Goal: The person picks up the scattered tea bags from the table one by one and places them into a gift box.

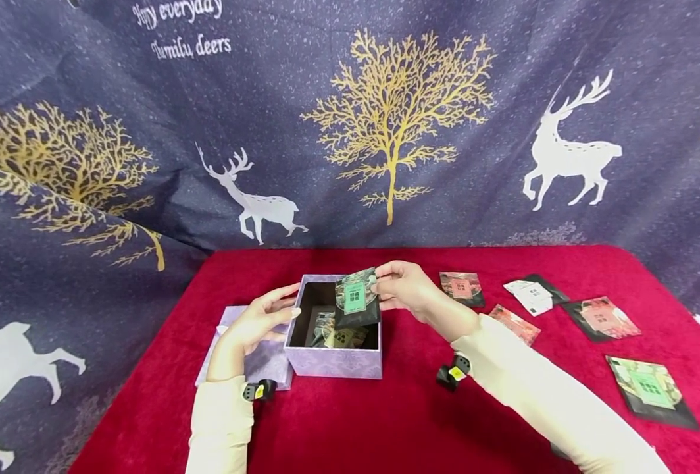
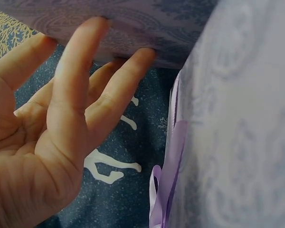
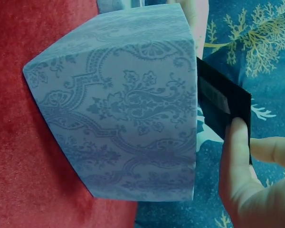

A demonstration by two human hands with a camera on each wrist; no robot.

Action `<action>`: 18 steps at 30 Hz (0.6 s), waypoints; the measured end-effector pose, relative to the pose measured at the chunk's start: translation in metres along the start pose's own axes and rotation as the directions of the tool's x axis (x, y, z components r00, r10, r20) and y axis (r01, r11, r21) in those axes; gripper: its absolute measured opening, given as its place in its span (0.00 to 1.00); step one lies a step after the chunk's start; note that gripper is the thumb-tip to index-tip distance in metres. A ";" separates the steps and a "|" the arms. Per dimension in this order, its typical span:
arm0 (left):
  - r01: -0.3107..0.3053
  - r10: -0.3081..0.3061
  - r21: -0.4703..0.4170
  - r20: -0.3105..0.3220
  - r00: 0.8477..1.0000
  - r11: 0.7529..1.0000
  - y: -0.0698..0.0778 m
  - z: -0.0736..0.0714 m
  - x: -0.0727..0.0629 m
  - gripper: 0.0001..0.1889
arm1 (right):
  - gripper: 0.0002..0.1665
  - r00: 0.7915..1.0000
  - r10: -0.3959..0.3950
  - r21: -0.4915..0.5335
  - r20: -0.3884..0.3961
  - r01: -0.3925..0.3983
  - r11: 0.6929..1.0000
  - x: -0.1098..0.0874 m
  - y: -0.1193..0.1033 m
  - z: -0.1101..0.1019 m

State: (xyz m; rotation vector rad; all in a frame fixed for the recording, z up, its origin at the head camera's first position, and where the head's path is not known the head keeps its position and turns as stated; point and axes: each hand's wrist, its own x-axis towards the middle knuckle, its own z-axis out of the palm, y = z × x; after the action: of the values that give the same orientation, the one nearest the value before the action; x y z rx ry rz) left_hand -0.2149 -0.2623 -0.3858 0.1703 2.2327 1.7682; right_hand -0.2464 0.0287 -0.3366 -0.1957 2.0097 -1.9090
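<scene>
A lilac patterned box (image 1: 335,363) stands uncovered on the red cloth. My right hand (image 1: 408,288) pinches a dark tea sachet with a green label (image 1: 354,301) by its right edge, over the box's opening. The right wrist view shows the sachet's black back (image 3: 218,97), gripped between thumb and fingers just past the box rim. Inside the box lie more sachets (image 1: 345,338), partly hidden by the held one. My left hand (image 1: 258,322) touches the box's left side; in the left wrist view its fairly straight fingertips meet the patterned wall (image 2: 133,28).
Left of the box lies its lilac lid (image 1: 267,363), with a purple ribbon (image 2: 173,166). On the right of the cloth are several sachets, among them a red-labelled one (image 1: 461,287), a white one (image 1: 529,296) and a green-labelled one (image 1: 652,390). A printed curtain (image 1: 468,217) hangs behind.
</scene>
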 end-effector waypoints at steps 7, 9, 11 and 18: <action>0.020 -0.020 0.005 -0.004 1.000 1.000 -0.001 -0.001 0.000 0.33 | 0.18 1.000 0.027 -0.092 -0.007 -0.028 0.995 0.009 0.004 0.014; 0.023 -0.023 0.005 -0.005 1.000 1.000 -0.001 -0.001 0.000 0.33 | 0.18 0.999 0.032 -0.101 -0.008 -0.033 0.994 0.010 0.004 0.019; 0.020 -0.019 0.008 -0.006 1.000 1.000 -0.001 -0.001 0.001 0.33 | 0.18 0.999 0.034 -0.106 -0.007 -0.034 0.994 0.012 0.004 0.025; 0.006 -0.006 0.005 0.002 1.000 1.000 0.001 -0.001 0.001 0.33 | 0.17 1.000 0.002 -0.098 0.014 0.000 0.995 0.015 0.004 0.038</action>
State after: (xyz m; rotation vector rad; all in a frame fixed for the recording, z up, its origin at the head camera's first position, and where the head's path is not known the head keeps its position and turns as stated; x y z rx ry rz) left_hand -0.2159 -0.2625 -0.3848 0.1659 2.2339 1.7591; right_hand -0.2462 -0.0121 -0.3437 -0.2327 2.0955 -1.8046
